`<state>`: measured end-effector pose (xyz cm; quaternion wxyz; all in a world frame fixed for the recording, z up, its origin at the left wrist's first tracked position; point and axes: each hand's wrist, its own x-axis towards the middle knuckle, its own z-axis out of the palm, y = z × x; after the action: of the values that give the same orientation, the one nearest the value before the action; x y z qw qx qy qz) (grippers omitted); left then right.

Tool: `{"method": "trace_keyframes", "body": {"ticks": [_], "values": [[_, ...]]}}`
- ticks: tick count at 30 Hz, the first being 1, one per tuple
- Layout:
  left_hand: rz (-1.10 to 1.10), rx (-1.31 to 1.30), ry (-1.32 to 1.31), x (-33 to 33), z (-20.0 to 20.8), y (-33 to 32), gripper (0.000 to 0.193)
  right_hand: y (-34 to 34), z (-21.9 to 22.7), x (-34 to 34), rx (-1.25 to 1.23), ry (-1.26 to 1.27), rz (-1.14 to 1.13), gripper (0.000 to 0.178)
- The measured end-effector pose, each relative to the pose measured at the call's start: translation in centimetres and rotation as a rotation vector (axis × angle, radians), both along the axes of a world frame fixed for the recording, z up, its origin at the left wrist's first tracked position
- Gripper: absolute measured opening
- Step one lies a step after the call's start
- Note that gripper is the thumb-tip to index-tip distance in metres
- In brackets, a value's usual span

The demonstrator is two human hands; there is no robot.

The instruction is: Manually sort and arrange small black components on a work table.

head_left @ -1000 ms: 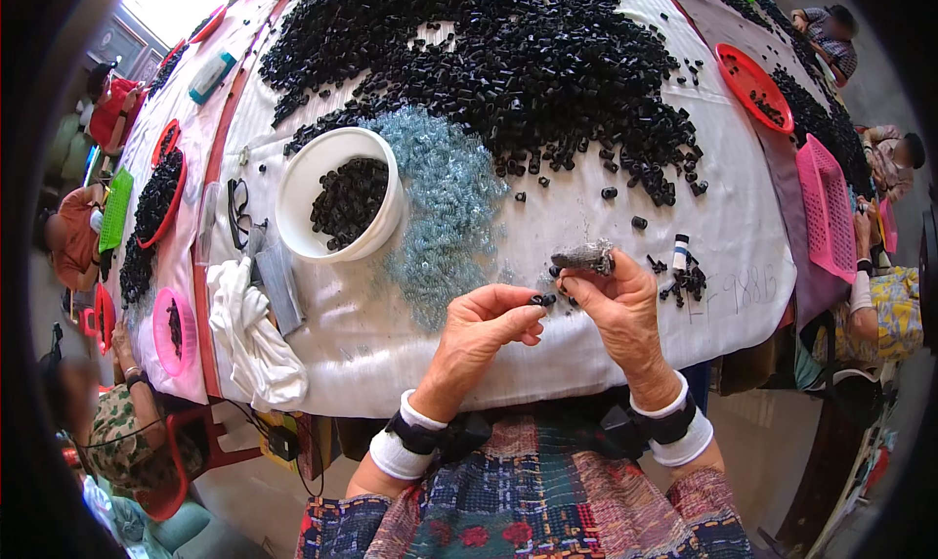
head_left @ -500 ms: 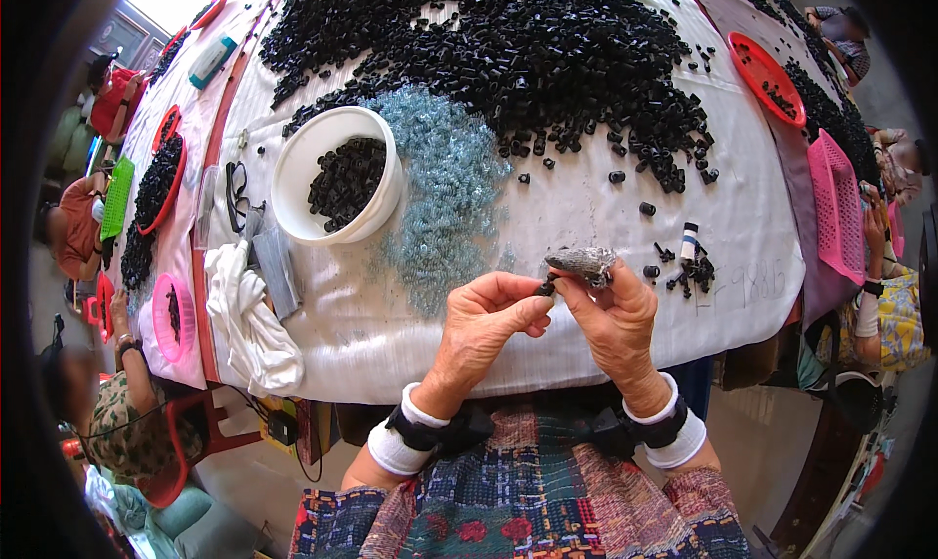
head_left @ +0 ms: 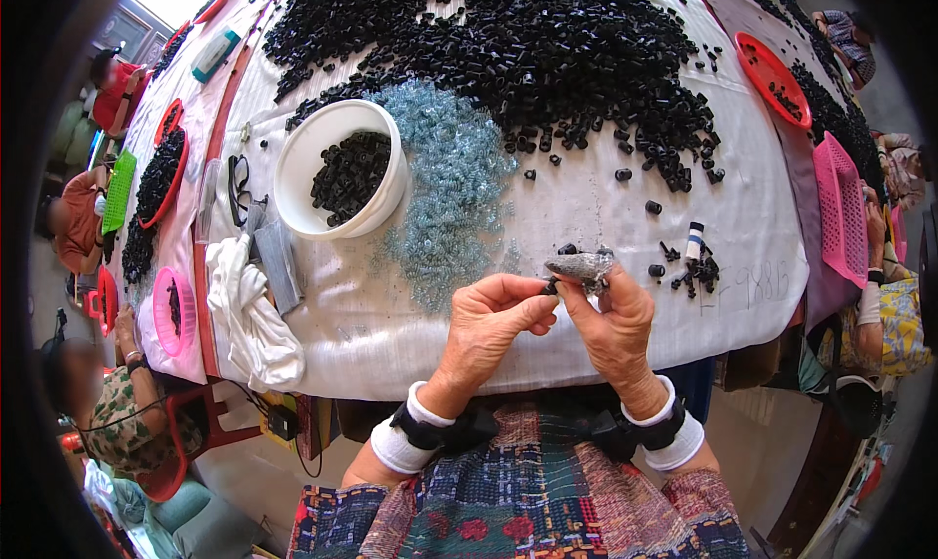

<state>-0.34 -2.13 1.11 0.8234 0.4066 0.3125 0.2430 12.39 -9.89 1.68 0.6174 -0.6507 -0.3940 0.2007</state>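
Her left hand (head_left: pixel 493 315) pinches a black bead (head_left: pixel 550 286) against the grey tool (head_left: pixel 580 265) gripped in her right hand (head_left: pixel 616 317), steadying both

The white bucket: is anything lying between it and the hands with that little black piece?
Yes. The heap of pale blue springs lies on the cloth between the white bucket and both hands, left hand and right hand, pinching the small black piece.

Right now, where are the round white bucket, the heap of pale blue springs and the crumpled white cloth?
round white bucket (head_left: pixel 293 183), head view, left rim
heap of pale blue springs (head_left: pixel 451 183), head view, middle
crumpled white cloth (head_left: pixel 249 320), head view, middle fold
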Motion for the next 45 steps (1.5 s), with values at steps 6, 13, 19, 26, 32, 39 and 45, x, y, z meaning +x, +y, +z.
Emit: {"method": "trace_keyframes", "body": {"ticks": [6, 13, 19, 26, 32, 39, 45], "values": [[-0.022, -0.007, 0.079, -0.2, 0.0, -0.3, 0.018, -0.3, 0.0, 0.6, -0.02, -0.316, 0.097, 0.022], [-0.053, -0.098, 0.181, 0.0, 0.5, 0.0, 0.02, -0.4, -0.2, 0.4, -0.039, -0.362, 0.113, 0.025], [-0.055, -0.186, 0.152, -0.2, -0.2, 0.1, 0.013, -0.7, 0.0, 0.3, -0.049, -0.382, 0.18, 0.027], [-0.006, -0.258, 0.105, -0.1, 0.3, 0.7, 0.015, -0.5, -0.1, 0.0, -0.053, -0.344, 0.293, 0.043], [-0.016, -0.226, 0.106, -0.2, 0.4, 0.6, 0.013, -0.3, -1.0, -0.5, -0.014, -0.459, 0.231, 0.039], [-0.06, -0.184, 0.131, -0.5, 0.0, 0.5, 0.013, -0.4, -1.2, -0.9, -0.002, -0.574, 0.179, 0.031], [-0.114, -0.122, 0.173, -0.6, 0.2, 0.6, 0.017, -0.5, -1.2, -0.3, 0.021, -0.574, 0.13, 0.029]]}}
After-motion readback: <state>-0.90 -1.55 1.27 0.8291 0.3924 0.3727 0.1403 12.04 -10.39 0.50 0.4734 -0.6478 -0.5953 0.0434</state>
